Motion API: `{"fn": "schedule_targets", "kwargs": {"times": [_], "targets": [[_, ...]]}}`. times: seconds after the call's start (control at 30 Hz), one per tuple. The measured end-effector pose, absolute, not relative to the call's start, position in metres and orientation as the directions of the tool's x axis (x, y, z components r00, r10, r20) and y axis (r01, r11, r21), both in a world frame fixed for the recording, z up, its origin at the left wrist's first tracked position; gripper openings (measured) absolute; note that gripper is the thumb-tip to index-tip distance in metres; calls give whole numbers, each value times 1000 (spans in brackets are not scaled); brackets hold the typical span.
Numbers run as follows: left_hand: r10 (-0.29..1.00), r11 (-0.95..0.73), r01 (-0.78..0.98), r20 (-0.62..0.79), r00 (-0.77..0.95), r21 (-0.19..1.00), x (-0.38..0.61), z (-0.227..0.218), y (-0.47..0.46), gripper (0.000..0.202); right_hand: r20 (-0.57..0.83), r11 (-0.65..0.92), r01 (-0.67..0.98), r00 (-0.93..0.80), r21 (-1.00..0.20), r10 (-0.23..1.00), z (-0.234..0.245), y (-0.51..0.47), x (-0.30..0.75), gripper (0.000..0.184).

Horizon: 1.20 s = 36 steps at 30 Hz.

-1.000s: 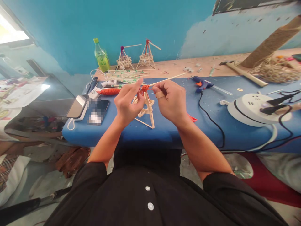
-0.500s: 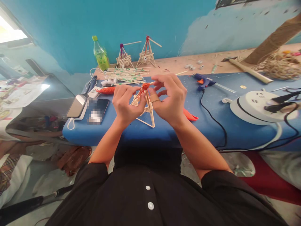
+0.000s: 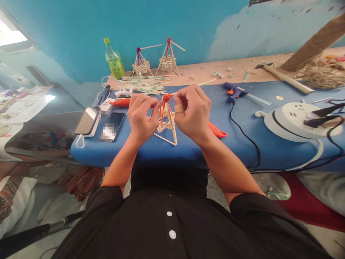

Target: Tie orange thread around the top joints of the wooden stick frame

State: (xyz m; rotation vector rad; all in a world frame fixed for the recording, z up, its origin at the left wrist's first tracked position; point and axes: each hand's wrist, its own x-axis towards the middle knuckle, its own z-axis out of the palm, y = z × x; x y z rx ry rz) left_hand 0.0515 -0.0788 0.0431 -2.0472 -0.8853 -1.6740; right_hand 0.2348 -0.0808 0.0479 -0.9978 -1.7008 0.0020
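Observation:
A small pyramid frame of thin wooden sticks (image 3: 172,132) stands near the front of the blue-covered table, its tip wrapped in orange cord (image 3: 166,98). Left of the tip, my left hand (image 3: 142,117) pinches thumb to forefinger on the orange cord, whose strands hang down the frame. On the other side my right hand (image 3: 192,111) is closed in a pinch close to the wrapped tip; a thin strand is hard to make out there. Behind my left hand lies a bundle of orange cord (image 3: 120,103). An orange pointed object (image 3: 217,130) shows beside my right wrist.
Two similar stick frames, one purple-tipped (image 3: 141,66) and one red-tipped (image 3: 167,61), stand by the wall beside a green bottle (image 3: 114,61). Loose sticks (image 3: 145,85), phones (image 3: 86,121), a glue gun (image 3: 234,91), a hammer (image 3: 289,80) and a round power strip (image 3: 287,122) lie around.
My hands have drawn slightly apart from the wrapped tip. The fingers of my right hand have closed from spread into a pinch, and my left hand has moved a little left.

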Motion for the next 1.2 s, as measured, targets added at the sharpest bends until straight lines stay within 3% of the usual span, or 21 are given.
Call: {"fn": "schedule_targets", "kwargs": {"times": [0.23,0.4,0.67,0.97,1.13,1.2], "targets": [[226,-773,628,964,143,88,46,45,-76,18,814,660,612,-44,-436,579,47,-77,238,14],[246,-828,551,951,190,104,44,43,-72,17,767,626,606,-42,-490,640,48,-77,242,11],[203,-900,423,959,196,104,54,44,-65,15,789,652,599,-53,-465,611,46,-79,238,19],[192,-869,485,970,151,97,60,48,-65,10,773,680,513,-49,-524,632,46,-82,237,17],[343,-785,569,937,69,245,65,46,-72,7,795,702,496,-36,-511,605,44,-84,238,21],[421,-753,572,906,39,325,66,50,-77,15,816,711,518,-43,-476,577,42,-81,241,25]]}}
